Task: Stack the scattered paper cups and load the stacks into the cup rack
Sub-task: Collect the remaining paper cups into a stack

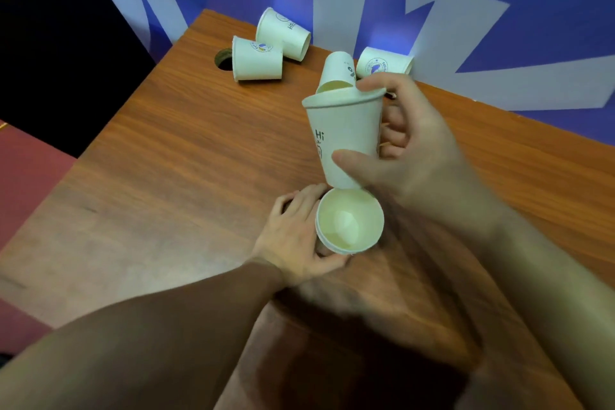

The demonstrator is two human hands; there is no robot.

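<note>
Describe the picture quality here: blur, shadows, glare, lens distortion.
Head view: both forearms at the bottom are soft and smeared; the right hand and its held cup are sharper, "Hi" readable. Dark shadows pool on the table below the arms. Bluish glare on the wall. The wide lens bends the table edges.

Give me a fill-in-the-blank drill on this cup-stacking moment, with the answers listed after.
1. The right hand holds a cup printed with the word ____.
2. The left hand steadies an upright open cup standing on the ____ table.
3. The held cup's base is right above the open cup's ____.
4. Behind the two cups lying at the far left, the tabletop has a round ____.

Missing words: Hi; wooden; mouth; hole
</note>
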